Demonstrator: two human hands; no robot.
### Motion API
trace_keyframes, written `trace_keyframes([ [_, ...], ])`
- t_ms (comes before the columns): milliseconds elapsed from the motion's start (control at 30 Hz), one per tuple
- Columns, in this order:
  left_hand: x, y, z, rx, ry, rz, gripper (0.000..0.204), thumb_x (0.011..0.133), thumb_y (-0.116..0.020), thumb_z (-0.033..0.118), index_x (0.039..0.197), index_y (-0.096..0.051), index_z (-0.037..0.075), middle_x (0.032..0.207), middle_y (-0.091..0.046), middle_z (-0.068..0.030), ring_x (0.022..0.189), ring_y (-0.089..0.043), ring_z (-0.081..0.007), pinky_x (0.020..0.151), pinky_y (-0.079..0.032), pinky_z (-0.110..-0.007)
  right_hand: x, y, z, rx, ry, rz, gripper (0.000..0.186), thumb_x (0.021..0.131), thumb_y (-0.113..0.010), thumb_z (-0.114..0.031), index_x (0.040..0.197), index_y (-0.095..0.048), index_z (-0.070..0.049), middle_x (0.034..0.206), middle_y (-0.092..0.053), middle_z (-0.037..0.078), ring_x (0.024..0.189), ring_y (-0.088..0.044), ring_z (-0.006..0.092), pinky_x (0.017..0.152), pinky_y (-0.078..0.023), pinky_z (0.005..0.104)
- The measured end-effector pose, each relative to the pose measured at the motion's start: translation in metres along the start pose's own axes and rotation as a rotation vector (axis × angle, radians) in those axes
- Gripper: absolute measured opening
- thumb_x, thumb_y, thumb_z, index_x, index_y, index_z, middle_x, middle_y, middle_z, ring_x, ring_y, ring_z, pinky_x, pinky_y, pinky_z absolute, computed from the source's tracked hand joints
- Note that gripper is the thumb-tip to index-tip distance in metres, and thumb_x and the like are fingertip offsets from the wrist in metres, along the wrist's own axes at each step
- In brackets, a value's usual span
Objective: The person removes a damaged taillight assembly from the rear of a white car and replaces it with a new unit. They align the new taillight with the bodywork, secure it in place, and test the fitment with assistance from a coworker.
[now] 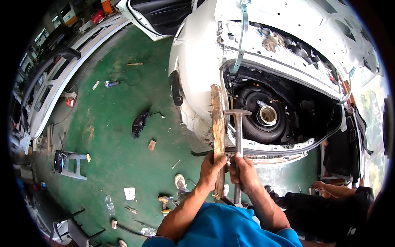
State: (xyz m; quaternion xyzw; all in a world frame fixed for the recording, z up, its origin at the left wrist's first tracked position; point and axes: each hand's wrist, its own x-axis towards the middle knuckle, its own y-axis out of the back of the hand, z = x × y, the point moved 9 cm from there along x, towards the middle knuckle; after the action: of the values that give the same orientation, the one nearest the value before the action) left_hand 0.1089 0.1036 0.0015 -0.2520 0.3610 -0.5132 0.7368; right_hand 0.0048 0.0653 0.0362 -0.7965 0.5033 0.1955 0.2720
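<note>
My left hand [211,171] is wrapped round the lower part of a rough wooden stick [217,119], which points away from me along the car's rear corner. Beside it, my right hand [245,172] grips the handle of a hammer [238,133]. The hammer's narrow metal head lies over the edge of the open trunk. Both hands are close together in front of the white car [197,61]. Inside the trunk is a spare tire [263,133] with a round, light-coloured roll [267,115] at its middle.
At right a co-worker in dark clothes [321,214] is near the bumper area. On the green floor [107,144] lie a yellow cordless drill [165,202], a black car part [141,122] and a wood block [152,145]. A small stool [75,165] stands left. Work gloves [271,41] lie beyond the trunk.
</note>
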Motion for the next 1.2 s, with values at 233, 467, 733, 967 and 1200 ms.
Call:
trace_keyframes([
  [233,0.001,0.013,0.0,0.131,-0.045,0.032,0.045,0.09,-0.078,0.034,0.112,-0.057,0.002,0.084,-0.064,-0.0061,0.074,-0.062,-0.0153,0.068,-0.05,-0.03,-0.049,0.16,-0.11,-0.239,0.361,0.573,0.038,0.1,-0.057,-0.045,0.075,-0.053,-0.017,0.06,-0.041,-0.006,0.048,-0.038,0.0066,0.044,-0.027,0.0246],
  [467,0.0,0.011,0.0,0.091,-0.018,0.039,0.05,0.091,-0.079,0.03,0.123,-0.055,0.0,0.09,-0.063,-0.0048,0.077,-0.061,-0.0122,0.069,-0.051,-0.029,-0.121,0.334,-0.185,0.489,1.145,0.71,0.038,0.11,-0.042,-0.036,0.079,-0.043,-0.013,0.065,-0.032,-0.004,0.052,-0.029,0.0092,0.053,-0.036,0.0239],
  [733,-0.002,0.012,0.013,0.197,-0.101,0.096,0.057,0.091,-0.079,0.031,0.13,-0.052,-0.001,0.098,-0.062,-0.0044,0.081,-0.058,-0.0112,0.07,-0.051,-0.028,-0.003,0.031,-0.013,-0.275,0.113,0.126,0.042,0.108,-0.046,-0.037,0.074,-0.043,-0.012,0.052,-0.039,0.001,0.035,-0.036,0.0138,0.032,-0.031,0.0317],
  [967,0.003,0.011,0.006,0.287,-0.105,0.077,0.061,0.093,-0.076,0.027,0.138,-0.047,-0.002,0.094,-0.062,-0.0039,0.079,-0.059,-0.0107,0.068,-0.051,-0.028,-0.008,0.085,-0.041,-0.262,0.27,0.225,0.033,0.107,-0.052,-0.037,0.094,-0.056,-0.007,0.062,-0.05,0.001,0.043,-0.045,0.0095,0.038,-0.037,0.0242],
  [1200,-0.001,0.013,0.01,0.284,-0.089,0.09,0.066,0.092,-0.076,0.026,0.142,-0.045,-0.003,0.096,-0.062,-0.0044,0.079,-0.059,-0.0109,0.068,-0.051,-0.028,-0.001,0.082,-0.006,-0.187,0.196,0.224,0.038,0.108,-0.048,-0.04,0.095,-0.054,-0.005,0.061,-0.046,-0.001,0.041,-0.041,0.0096,0.037,-0.035,0.0242],
])
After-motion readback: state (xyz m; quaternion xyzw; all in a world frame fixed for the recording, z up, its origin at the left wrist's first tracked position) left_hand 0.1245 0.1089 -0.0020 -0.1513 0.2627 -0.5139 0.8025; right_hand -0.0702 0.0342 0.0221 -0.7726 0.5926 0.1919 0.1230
